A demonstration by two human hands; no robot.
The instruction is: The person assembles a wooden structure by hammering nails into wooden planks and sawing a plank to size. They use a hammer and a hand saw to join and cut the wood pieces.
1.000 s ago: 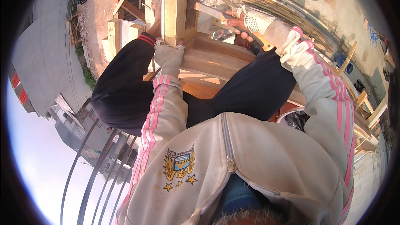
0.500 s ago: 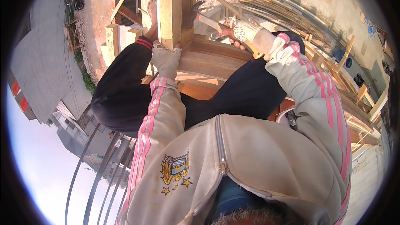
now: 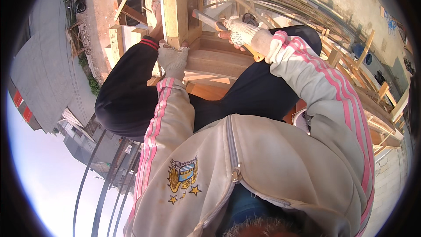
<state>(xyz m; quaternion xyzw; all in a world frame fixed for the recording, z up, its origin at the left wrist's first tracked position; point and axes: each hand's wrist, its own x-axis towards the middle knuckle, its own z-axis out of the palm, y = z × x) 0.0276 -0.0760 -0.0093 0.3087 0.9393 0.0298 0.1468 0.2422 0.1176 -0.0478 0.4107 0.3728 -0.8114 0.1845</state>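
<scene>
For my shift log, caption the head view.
Left gloved hand holding the end of a wooden beam, right gloved hand gripping a handsaw.

Item: reddish-brown wooden beam [image 3: 221, 62], running crosswise at upper centre. Pale squared timber [image 3: 171, 15], one end meeting the beam; whether it bears on it or merely abuts, not discernible. Orange-brown board [image 3: 210, 91], below the beam, sunlit in part.

Item: ground [image 3: 351, 6], pale and earthen, upper right. Upon it: long wooden lengths [image 3: 291, 5], heaped roughly parallel, slanting down to the right; blue tangled item [image 3: 390, 24], near the right rim, kind unclear; blue drum [image 3: 365, 55], right, below the tangle.

Item: dirt strip [image 3: 97, 19], upper left. Motorcycle [image 3: 80, 1], dark, at its outer edge.
</scene>
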